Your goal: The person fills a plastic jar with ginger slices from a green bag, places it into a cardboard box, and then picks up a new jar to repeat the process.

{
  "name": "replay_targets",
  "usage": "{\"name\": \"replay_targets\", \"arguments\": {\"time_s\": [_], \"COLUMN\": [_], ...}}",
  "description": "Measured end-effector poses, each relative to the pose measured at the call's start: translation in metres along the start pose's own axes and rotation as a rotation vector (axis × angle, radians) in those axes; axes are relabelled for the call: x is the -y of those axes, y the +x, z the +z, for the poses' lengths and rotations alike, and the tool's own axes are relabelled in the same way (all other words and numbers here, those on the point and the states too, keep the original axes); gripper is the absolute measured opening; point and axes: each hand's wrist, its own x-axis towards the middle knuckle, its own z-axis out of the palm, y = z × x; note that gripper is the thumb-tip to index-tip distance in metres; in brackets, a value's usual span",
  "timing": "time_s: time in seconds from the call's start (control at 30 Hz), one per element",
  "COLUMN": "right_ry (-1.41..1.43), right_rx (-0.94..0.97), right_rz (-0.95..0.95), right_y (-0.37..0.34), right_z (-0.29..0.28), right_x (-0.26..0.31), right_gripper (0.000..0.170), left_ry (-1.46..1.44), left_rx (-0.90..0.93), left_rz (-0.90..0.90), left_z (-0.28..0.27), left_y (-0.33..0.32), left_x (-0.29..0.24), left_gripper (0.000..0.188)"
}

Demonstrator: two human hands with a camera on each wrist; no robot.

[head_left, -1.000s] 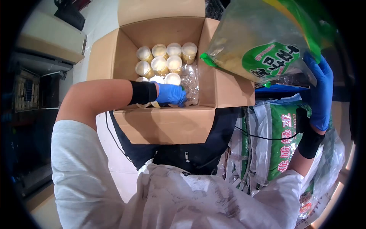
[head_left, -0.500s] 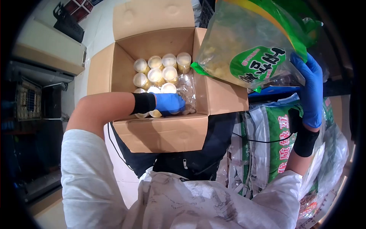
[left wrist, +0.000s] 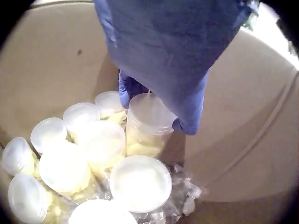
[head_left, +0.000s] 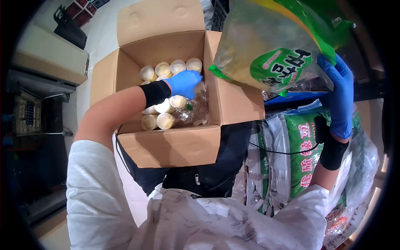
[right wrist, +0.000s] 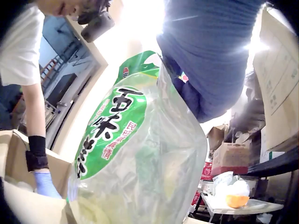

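Head view: left of centre, open cardboard box [head_left: 168, 148] holding rows of lidded jars [head_left: 165, 121]; mid-frame, left hand [head_left: 185, 83] inside it, fingers curled round one jar [left wrist: 145, 140] near the box's upper-right corner; upper right, green-and-clear bag [head_left: 246, 46]; farther right, right hand [head_left: 341, 93] gripping the bag's edge.

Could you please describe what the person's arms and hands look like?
The left hand and right hand wear blue gloves. Black bands circle both wrists, a thin black cable leads toward the right one, and the sleeves are short and pale.
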Motion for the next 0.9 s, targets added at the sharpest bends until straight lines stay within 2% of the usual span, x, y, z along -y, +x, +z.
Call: {"name": "replay_targets", "arguments": {"time_s": [0.1, 0.13, 0.27, 0.37, 0.43, 0.5, 0.53, 0.57, 0.63, 0.67, 0.7, 0.77, 0.83, 0.9], "right_ry": [-0.013, 0.007, 0.056, 0.075, 0.059, -0.045, -0.054, -0.058, -0.079, -0.067, -0.058, -0.042, -0.041, -0.050], "right_rx": [0.047, 0.051, 0.064, 0.069, 0.071, 0.058, 0.048, 0.042, 0.024, 0.019, 0.011, 0.022, 0.009, 0.017], "right_rz": [-0.034, -0.031, 0.018, 0.029, 0.004, -0.049, -0.048, -0.040, -0.028, -0.027, -0.028, -0.011, 0.007, -0.017], "right_y": [0.001, 0.001, 0.002, 0.001, 0.000, -0.003, -0.003, -0.003, -0.002, -0.002, 0.000, 0.004, 0.004, 0.004], "right_z": [0.004, 0.006, 0.011, 0.014, 0.014, 0.015, 0.016, 0.014, 0.011, 0.009, 0.006, 0.001, 0.000, 0.001], "right_x": [0.001, 0.000, -0.003, -0.005, -0.004, 0.002, 0.002, 0.000, -0.003, -0.007, -0.011, -0.018, -0.021, -0.023], "right_gripper": [0.027, 0.027, 0.027, 0.028, 0.029, 0.030, 0.031, 0.032, 0.033, 0.033, 0.033, 0.034, 0.034, 0.033], "left_ry": [-0.018, 0.020, 0.011, 0.014, 0.085, 0.172, 0.212, 0.205, 0.079, 0.048, 0.043, -0.080, 0.015, 0.003], "left_rx": [-0.059, -0.140, -0.235, -0.231, -0.176, -0.009, -0.071, -0.052, -0.087, -0.063, -0.051, 0.104, 0.240, 0.378], "left_rz": [-0.053, -0.003, -0.109, -0.106, -0.099, -0.053, -0.018, -0.035, 0.023, 0.130, 0.120, 0.317, 0.318, 0.364], "left_z": [0.029, 0.034, 0.051, 0.058, 0.037, 0.021, 0.018, 0.017, -0.013, -0.019, -0.017, -0.014, -0.015, -0.006], "left_y": [0.003, 0.002, 0.010, 0.010, 0.004, 0.002, -0.002, -0.010, -0.026, -0.038, -0.052, -0.078, -0.103, -0.109], "left_x": [0.010, 0.007, 0.024, 0.034, 0.020, 0.008, 0.007, 0.005, -0.007, -0.007, -0.005, -0.002, -0.009, -0.015], "left_gripper": [0.061, 0.044, 0.038, 0.035, 0.033, 0.035, 0.038, 0.038, 0.042, 0.042, 0.042, 0.040, 0.039, 0.047]}}
